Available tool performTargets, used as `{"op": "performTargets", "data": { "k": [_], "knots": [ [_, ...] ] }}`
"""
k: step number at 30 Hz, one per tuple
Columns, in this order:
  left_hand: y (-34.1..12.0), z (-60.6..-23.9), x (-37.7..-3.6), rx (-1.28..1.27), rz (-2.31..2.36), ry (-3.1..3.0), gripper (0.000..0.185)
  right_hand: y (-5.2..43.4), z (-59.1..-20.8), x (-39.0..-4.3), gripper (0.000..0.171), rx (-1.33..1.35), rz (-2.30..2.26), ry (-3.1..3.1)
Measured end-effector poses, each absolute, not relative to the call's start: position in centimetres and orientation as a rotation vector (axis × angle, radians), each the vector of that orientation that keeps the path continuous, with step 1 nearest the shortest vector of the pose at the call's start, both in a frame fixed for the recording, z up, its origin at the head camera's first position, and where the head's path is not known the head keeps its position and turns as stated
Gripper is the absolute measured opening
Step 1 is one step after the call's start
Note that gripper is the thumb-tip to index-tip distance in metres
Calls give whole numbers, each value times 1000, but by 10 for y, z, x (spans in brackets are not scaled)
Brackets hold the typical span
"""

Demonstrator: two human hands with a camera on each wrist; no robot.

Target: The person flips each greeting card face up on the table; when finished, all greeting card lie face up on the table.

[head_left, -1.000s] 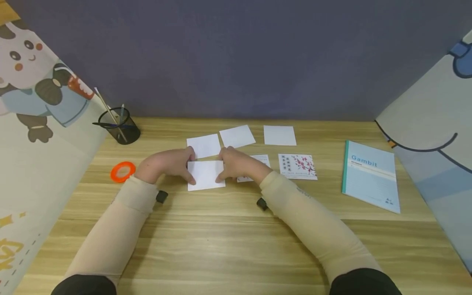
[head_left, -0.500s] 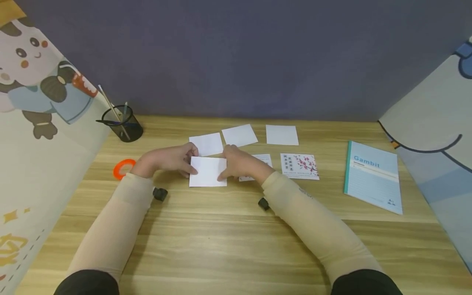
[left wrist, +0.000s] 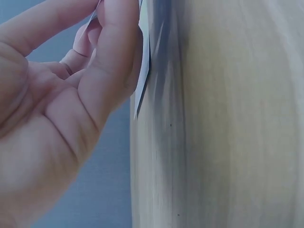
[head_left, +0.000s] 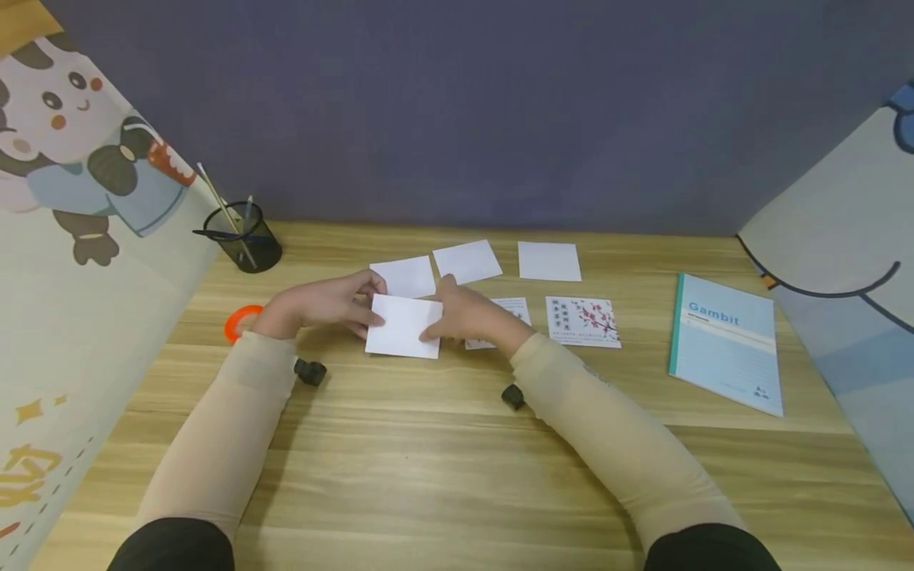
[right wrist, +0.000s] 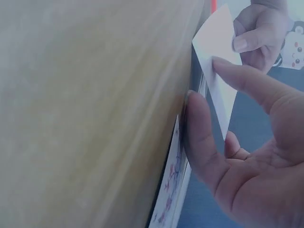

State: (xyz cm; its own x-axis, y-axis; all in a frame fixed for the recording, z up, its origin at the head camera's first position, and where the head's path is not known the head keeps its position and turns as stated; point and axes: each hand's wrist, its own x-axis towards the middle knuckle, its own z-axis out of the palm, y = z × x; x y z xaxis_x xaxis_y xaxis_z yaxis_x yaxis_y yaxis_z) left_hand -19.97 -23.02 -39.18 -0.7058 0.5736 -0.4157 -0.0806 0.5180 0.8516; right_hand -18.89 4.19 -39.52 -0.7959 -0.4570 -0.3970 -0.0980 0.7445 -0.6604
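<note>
In the head view a blank white card (head_left: 402,327) is held between both hands, its near edge tipped up off the wooden table. My left hand (head_left: 336,305) pinches its left edge, thumb on top. At the opposite edge, my right hand (head_left: 464,313) grips it, thumb on the face and fingers behind. The right wrist view shows the card (right wrist: 223,40) steeply slanted, with the right thumb (right wrist: 237,73) flat against it and the left hand (right wrist: 263,33) beyond. A second blank card (head_left: 408,276) lies just behind, its lower part hidden by the held one.
Two more blank cards (head_left: 467,262) (head_left: 549,262) lie along the back. A card with plum blossoms (head_left: 584,322) is at right; another printed card (head_left: 510,305) is partly under the right arm. An orange ring (head_left: 239,323), mesh pen holder (head_left: 253,246) and notebook (head_left: 727,349) flank them.
The held card has moved slightly away from the body and come up at a tilt from lying nearly flat. Both hands moved with it; the camera view shifted a little.
</note>
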Motion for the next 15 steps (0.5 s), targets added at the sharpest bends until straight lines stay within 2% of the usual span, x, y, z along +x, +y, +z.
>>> {"op": "performTargets", "data": {
  "k": [6,15],
  "knots": [
    [-231,-392,-201,405,1225,2077,46,46,-398,-191,61,-356,-1041,2293],
    [-229,-389,-206,389,1255,2125,45,50,-397,-192,48,-312,-1255,2225]
  ]
}}
